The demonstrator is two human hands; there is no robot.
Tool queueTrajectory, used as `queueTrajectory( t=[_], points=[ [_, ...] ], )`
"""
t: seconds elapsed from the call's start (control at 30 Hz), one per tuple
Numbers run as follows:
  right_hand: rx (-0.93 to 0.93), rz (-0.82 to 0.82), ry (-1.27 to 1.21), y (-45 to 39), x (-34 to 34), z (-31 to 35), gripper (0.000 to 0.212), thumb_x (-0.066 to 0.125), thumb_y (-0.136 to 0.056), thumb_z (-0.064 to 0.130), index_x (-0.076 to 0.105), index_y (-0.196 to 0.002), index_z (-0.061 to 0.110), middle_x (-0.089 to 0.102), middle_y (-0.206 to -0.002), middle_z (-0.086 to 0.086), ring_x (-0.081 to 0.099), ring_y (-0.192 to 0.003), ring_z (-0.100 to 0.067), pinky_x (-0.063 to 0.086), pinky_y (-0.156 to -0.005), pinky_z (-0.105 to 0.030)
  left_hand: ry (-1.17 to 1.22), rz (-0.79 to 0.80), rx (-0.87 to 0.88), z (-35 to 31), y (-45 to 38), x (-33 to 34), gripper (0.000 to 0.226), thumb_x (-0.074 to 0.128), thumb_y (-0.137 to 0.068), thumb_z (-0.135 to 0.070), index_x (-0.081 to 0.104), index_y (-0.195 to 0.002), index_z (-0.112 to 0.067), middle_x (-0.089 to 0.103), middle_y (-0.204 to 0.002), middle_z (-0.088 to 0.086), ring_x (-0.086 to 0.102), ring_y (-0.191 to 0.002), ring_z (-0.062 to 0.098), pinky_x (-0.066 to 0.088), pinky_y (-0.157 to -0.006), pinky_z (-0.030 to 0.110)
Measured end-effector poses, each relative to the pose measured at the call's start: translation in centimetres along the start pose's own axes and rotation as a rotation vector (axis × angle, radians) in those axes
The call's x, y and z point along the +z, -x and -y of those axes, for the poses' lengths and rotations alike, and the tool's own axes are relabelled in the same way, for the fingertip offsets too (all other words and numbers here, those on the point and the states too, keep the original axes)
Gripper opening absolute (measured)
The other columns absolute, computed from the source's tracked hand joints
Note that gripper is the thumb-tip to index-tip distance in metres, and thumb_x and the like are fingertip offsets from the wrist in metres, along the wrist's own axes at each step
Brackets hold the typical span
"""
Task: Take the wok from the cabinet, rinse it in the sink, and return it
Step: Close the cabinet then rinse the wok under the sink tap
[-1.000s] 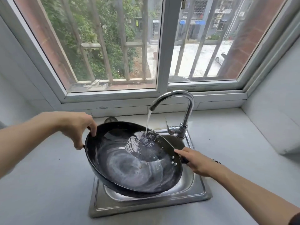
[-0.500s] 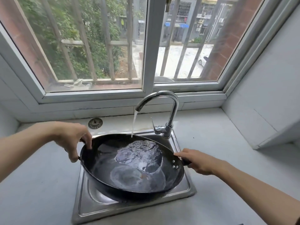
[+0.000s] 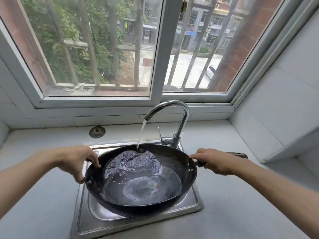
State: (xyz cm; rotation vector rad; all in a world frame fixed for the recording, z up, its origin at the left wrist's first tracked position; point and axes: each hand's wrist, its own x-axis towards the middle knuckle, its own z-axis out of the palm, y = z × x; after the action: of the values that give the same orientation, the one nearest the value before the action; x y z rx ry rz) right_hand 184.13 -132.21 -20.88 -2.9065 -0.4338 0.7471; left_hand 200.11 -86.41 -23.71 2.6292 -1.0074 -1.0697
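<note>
Fingers of left hand (image 3: 74, 161) curl over the wok (image 3: 140, 176) rim; right hand (image 3: 215, 161) grips its handle (image 3: 238, 155). Wok held over sink (image 3: 107, 221), under tap (image 3: 174, 121); water (image 3: 141, 133) strikes its far inner wall.

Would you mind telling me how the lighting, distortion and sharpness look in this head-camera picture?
Head view: daylight from the window lights the scene evenly, with only soft shadows on the counter; the wide lens bows the window frame and stretches both forearms at the edges; glare glints on the faucet and the water in the wok; the left hand and right hand look slightly soft.
</note>
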Motion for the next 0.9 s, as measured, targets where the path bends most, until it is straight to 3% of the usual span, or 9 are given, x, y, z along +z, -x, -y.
queueTrajectory(
  t=[0.07, 0.13, 0.37, 0.47, 0.53, 0.67, 0.8, 0.9],
  points=[
    [0.090, 0.022, -0.008, 0.4, -0.7, 0.3, 0.070, 0.046, -0.085, -0.004, 0.043, -0.134, 0.045, 0.049, -0.106, 0.010, 0.053, -0.092, -0.014, 0.046, -0.080, -0.030, 0.034, -0.003, 0.017, 0.2, -0.3, 0.4, 0.052, 0.076, -0.045, -0.037, 0.066, -0.095, -0.047, 0.066, -0.105, -0.024, 0.058, -0.100, -0.010, 0.048, -0.087, 0.015],
    [0.076, 0.008, 0.011, 0.7, -1.3, 0.7, 0.066, 0.048, -0.088, -0.003, 0.042, -0.138, 0.041, 0.050, -0.108, 0.008, 0.049, -0.091, -0.010, 0.038, -0.077, -0.023, 0.053, 0.001, 0.022, 0.7, -0.5, 1.0, 0.052, 0.076, -0.045, -0.036, 0.066, -0.095, -0.045, 0.066, -0.106, -0.023, 0.057, -0.101, -0.010, 0.046, -0.086, 0.012],
    [0.102, -0.005, 0.020, 1.0, -1.1, 0.7, 0.065, 0.052, -0.088, 0.000, 0.041, -0.136, 0.042, 0.048, -0.105, 0.012, 0.049, -0.091, -0.009, 0.036, -0.077, -0.022, 0.049, -0.058, 0.029, 2.0, -2.1, 3.2, 0.061, 0.077, -0.043, -0.040, 0.062, -0.102, -0.047, 0.058, -0.112, -0.017, 0.053, -0.105, -0.002, 0.048, -0.082, 0.014],
    [0.132, -0.009, -0.005, 1.1, -0.3, 0.8, 0.066, 0.055, -0.087, 0.001, 0.038, -0.135, 0.043, 0.045, -0.103, 0.014, 0.051, -0.094, -0.012, 0.044, -0.084, -0.030, 0.049, -0.096, 0.058, 1.7, -2.4, 3.5, 0.068, 0.076, -0.043, -0.035, 0.051, -0.104, -0.047, 0.056, -0.113, -0.016, 0.053, -0.100, 0.000, 0.044, -0.074, 0.009],
    [0.146, -0.021, -0.024, 1.0, 0.3, 0.8, 0.068, 0.054, -0.086, 0.000, 0.035, -0.134, 0.044, 0.044, -0.103, 0.015, 0.051, -0.093, -0.012, 0.044, -0.084, -0.029, 0.052, -0.153, 0.058, 1.7, -2.8, 4.1, 0.084, 0.078, -0.041, -0.034, 0.042, -0.116, -0.044, 0.055, -0.113, -0.015, 0.052, -0.094, 0.002, 0.042, -0.072, 0.008],
    [0.158, -0.060, -0.043, 0.6, 1.2, 1.1, 0.070, 0.052, -0.085, -0.003, 0.034, -0.139, 0.037, 0.045, -0.107, 0.011, 0.046, -0.093, -0.009, 0.034, -0.078, -0.021, 0.007, -0.296, 0.053, 2.0, -3.1, 6.1, 0.115, 0.078, -0.036, -0.045, 0.025, -0.138, -0.037, 0.053, -0.117, -0.014, 0.052, -0.104, 0.012, 0.049, -0.088, 0.027],
    [0.153, -0.084, 0.008, -0.2, 2.0, 1.6, 0.067, 0.050, -0.088, -0.001, 0.030, -0.144, 0.028, 0.050, -0.119, 0.002, 0.046, -0.108, -0.017, 0.037, -0.089, -0.026, -0.071, -0.385, 0.072, 1.6, -2.4, 7.3, 0.104, 0.076, -0.035, -0.047, 0.028, -0.127, -0.038, 0.046, -0.104, -0.016, 0.044, -0.094, 0.013, 0.047, -0.082, 0.030],
    [0.156, -0.108, -0.030, -1.1, 3.1, 1.7, 0.076, 0.046, -0.084, -0.004, 0.022, -0.142, 0.039, 0.053, -0.109, 0.002, 0.050, -0.101, -0.021, 0.043, -0.089, -0.033, -0.154, -0.419, 0.039, 2.1, -2.1, 8.0, 0.107, 0.074, -0.034, -0.054, 0.038, -0.132, -0.028, 0.050, -0.107, -0.010, 0.045, -0.095, 0.016, 0.045, -0.083, 0.031]
  ],
)
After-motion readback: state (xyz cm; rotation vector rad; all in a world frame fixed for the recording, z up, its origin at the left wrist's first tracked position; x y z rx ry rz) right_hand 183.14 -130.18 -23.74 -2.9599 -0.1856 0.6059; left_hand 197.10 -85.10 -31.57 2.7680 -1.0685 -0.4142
